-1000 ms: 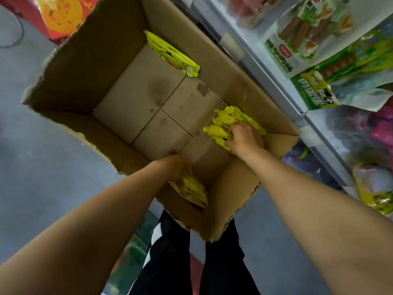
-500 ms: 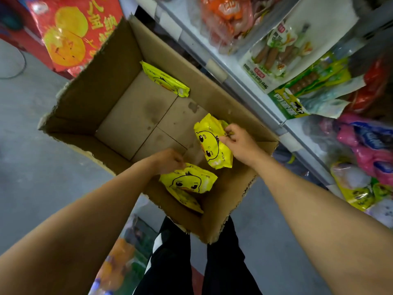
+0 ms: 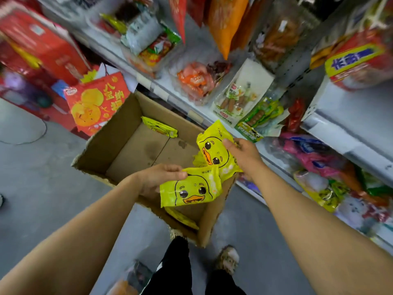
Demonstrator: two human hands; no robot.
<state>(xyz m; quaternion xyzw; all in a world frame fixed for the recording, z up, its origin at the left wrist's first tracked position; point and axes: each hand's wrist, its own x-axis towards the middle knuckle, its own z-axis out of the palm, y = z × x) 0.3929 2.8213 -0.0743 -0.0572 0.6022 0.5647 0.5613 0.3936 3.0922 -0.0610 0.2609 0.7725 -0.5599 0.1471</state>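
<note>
An open cardboard box point(image 3: 119, 133) stands on the grey floor below me. My left hand point(image 3: 158, 177) grips a yellow duck-face packet point(image 3: 191, 189) above the box's near end, with another yellow packet point(image 3: 180, 218) hanging under it. My right hand point(image 3: 242, 155) holds a second duck-face packet point(image 3: 212, 150), with more yellow packet edges showing behind it, above the box's right side. One more yellow packet point(image 3: 159, 129) leans against the far wall inside the box.
White shop shelves point(image 3: 350, 116) full of bagged snacks run along the right and top. Red gift boxes point(image 3: 95, 103) stand behind the box at the left. Grey floor point(image 3: 38, 177) lies to the left. My legs and shoes point(image 3: 226, 259) are below the box.
Both hands have risen out of the box with yellow packets, and the duck faces now point up at me. The view has tilted up and shows more of the shelves.
</note>
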